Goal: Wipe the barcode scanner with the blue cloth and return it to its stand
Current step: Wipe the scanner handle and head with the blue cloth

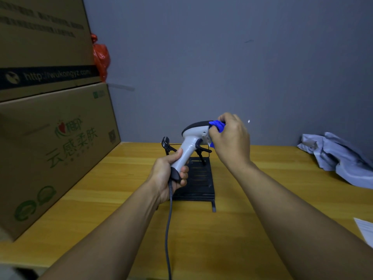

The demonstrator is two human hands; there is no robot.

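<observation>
My left hand [169,176] grips the handle of a grey-white barcode scanner [191,138] with a black top, held upright above the table. Its grey cable [168,229] hangs down from the handle toward me. My right hand [230,138] holds a bunched blue cloth [218,126] pressed against the scanner's head, covering its front. The black stand [198,178] sits on the wooden table [121,188] just behind and below the scanner, with its cradle arm [166,143] sticking up at the left.
Two stacked cardboard boxes [50,138] fill the left side, with a red plastic bag [101,57] behind them. A crumpled grey cloth [339,158] lies at the right by the grey wall. A white paper [365,229] pokes in at the right edge.
</observation>
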